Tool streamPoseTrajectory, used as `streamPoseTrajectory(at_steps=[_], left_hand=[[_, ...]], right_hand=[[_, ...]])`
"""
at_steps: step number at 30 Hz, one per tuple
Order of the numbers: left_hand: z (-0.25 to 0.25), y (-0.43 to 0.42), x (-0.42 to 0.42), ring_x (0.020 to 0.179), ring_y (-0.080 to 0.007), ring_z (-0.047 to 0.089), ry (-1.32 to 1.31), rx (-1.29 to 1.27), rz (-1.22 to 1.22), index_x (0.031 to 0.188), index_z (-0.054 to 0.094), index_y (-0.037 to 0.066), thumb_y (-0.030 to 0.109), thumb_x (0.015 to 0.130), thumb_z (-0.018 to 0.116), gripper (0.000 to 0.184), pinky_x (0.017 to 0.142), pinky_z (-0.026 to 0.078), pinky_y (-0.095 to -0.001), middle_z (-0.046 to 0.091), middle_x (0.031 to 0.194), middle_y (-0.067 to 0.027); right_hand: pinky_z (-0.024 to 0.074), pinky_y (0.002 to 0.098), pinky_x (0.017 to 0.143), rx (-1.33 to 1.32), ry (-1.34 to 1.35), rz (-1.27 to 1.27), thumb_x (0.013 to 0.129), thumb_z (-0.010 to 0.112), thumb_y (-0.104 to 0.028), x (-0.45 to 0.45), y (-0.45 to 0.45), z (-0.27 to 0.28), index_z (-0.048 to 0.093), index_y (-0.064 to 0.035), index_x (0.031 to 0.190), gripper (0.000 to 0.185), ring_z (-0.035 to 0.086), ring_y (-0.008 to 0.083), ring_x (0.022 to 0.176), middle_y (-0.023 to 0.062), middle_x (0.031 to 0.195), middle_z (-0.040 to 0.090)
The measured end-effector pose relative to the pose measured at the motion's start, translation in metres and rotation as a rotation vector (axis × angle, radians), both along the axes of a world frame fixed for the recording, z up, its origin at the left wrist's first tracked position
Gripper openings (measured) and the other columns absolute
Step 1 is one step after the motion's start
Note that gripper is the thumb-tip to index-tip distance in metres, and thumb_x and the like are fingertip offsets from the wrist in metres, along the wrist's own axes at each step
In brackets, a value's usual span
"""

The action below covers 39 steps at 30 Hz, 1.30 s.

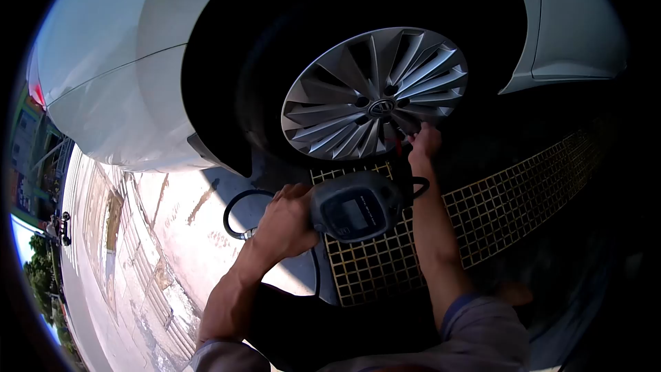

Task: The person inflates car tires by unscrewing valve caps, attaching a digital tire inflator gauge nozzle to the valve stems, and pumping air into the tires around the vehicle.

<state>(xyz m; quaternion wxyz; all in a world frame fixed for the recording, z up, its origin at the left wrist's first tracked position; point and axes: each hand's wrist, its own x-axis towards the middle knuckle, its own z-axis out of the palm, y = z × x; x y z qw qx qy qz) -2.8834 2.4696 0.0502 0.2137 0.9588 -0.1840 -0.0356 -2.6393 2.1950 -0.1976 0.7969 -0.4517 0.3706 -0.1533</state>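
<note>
My left hand [286,219] is wrapped round the handle of a dark digital gauge [357,207], whose screen faces up. A black hose loops out on each side of the gauge. Farther forward, my right hand [425,142] is at the lower right edge of a silver multi-spoke wheel [377,96], its fingers pinched together beside a small red thing [399,146]. What those fingers hold is too small to make out. The wheel sits in the dark arch of a white car.
White car bodywork [131,89] spans the top. Yellowish floor grating [496,207] runs below the wheel and off to the right. Sunlit, worn concrete [138,248] lies at the left, with trees [40,282] beyond. My knees are in deep shadow.
</note>
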Motion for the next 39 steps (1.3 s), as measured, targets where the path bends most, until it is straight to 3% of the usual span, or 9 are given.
streamPoseTrajectory(at_steps=[3, 8, 11, 18, 24, 27, 31, 35, 39], left_hand=[[0.000, -0.005, 0.000, 0.111, -0.0490, 0.062, -0.027, -0.029, 0.004, 0.118, 0.067, 0.002, 0.008, 0.071, 0.072, 0.047, 0.104, 0.050, -0.0510, 0.068, 0.117, -0.0249], [0.002, -0.010, 0.006, 0.111, -0.0475, 0.062, -0.051, -0.046, -0.001, 0.121, 0.065, 0.003, 0.008, 0.069, 0.073, 0.053, 0.103, 0.050, -0.0513, 0.068, 0.115, -0.0244], [-0.004, -0.012, 0.010, 0.111, -0.0465, 0.062, -0.028, -0.012, -0.017, 0.123, 0.063, 0.002, 0.009, 0.068, 0.073, 0.057, 0.105, 0.049, -0.0511, 0.068, 0.114, -0.0243], [-0.005, -0.018, 0.017, 0.118, -0.0454, 0.061, 0.037, -0.006, -0.012, 0.122, 0.063, -0.003, 0.010, 0.068, 0.072, 0.057, 0.110, 0.046, -0.0495, 0.067, 0.119, -0.0267], [-0.004, -0.020, 0.016, 0.120, -0.0446, 0.061, 0.066, 0.022, 0.015, 0.124, 0.063, -0.003, 0.010, 0.069, 0.073, 0.057, 0.111, 0.045, -0.0491, 0.067, 0.121, -0.0270], [-0.007, -0.018, 0.017, 0.119, -0.0453, 0.061, 0.039, 0.013, 0.011, 0.124, 0.063, -0.002, 0.008, 0.069, 0.072, 0.057, 0.110, 0.047, -0.0487, 0.068, 0.119, -0.0272], [-0.006, -0.018, 0.016, 0.116, -0.0465, 0.062, 0.027, -0.025, 0.007, 0.124, 0.063, -0.002, 0.006, 0.068, 0.070, 0.057, 0.107, 0.049, -0.0483, 0.068, 0.116, -0.0276], [-0.008, -0.017, 0.016, 0.114, -0.0471, 0.062, 0.017, -0.029, -0.002, 0.122, 0.064, -0.002, 0.006, 0.069, 0.070, 0.055, 0.105, 0.050, -0.0494, 0.068, 0.114, -0.0276], [-0.005, -0.019, 0.013, 0.112, -0.0471, 0.063, -0.007, -0.009, 0.023, 0.118, 0.065, -0.003, 0.006, 0.071, 0.071, 0.048, 0.101, 0.051, -0.0502, 0.069, 0.114, -0.0271]], right_hand=[[0.0576, 0.0313, 0.065, -0.015, -0.022, -0.036, 0.096, 0.065, -0.015, 0.007, 0.003, -0.008, 0.066, -0.0021, 0.112, 0.021, 0.062, 0.0189, 0.082, 0.0128, 0.104, 0.064], [0.0588, 0.0324, 0.065, 0.027, 0.003, 0.069, 0.096, 0.065, -0.013, 0.004, -0.003, 0.001, 0.067, -0.0016, 0.112, 0.020, 0.062, 0.0174, 0.081, 0.0104, 0.100, 0.064], [0.0561, 0.0312, 0.059, 0.100, -0.028, 0.002, 0.095, 0.061, -0.008, -0.015, 0.003, 0.030, 0.067, 0.0006, 0.101, 0.012, 0.058, 0.0165, 0.070, 0.0086, 0.086, 0.062], [0.0602, 0.0323, 0.065, -0.022, -0.070, -0.014, 0.096, 0.061, -0.008, -0.001, 0.004, -0.001, 0.067, 0.0025, 0.104, 0.014, 0.060, 0.0177, 0.076, 0.0101, 0.092, 0.062], [0.0588, 0.0297, 0.065, 0.165, -0.054, -0.001, 0.097, 0.062, -0.009, -0.015, -0.001, 0.029, 0.068, 0.0030, 0.106, 0.016, 0.060, 0.0177, 0.076, 0.0098, 0.091, 0.063], [0.0590, 0.0308, 0.067, 0.045, -0.070, 0.001, 0.096, 0.062, -0.008, -0.017, 0.006, 0.033, 0.068, 0.0039, 0.106, 0.016, 0.060, 0.0178, 0.075, 0.0093, 0.089, 0.062], [0.0601, 0.0325, 0.069, 0.057, -0.129, 0.008, 0.096, 0.063, -0.008, 0.003, -0.002, -0.014, 0.065, 0.0018, 0.113, 0.019, 0.060, 0.0194, 0.082, 0.0133, 0.103, 0.063], [0.0610, 0.0325, 0.070, 0.186, -0.060, 0.021, 0.094, 0.065, -0.002, -0.014, -0.003, 0.027, 0.059, -0.0018, 0.119, 0.026, 0.061, 0.0208, 0.084, 0.0128, 0.105, 0.061], [0.0594, 0.0315, 0.068, 0.031, -0.063, -0.011, 0.093, 0.067, -0.001, -0.004, 0.001, 0.005, 0.060, -0.0032, 0.119, 0.028, 0.063, 0.0225, 0.085, 0.0138, 0.112, 0.064]])
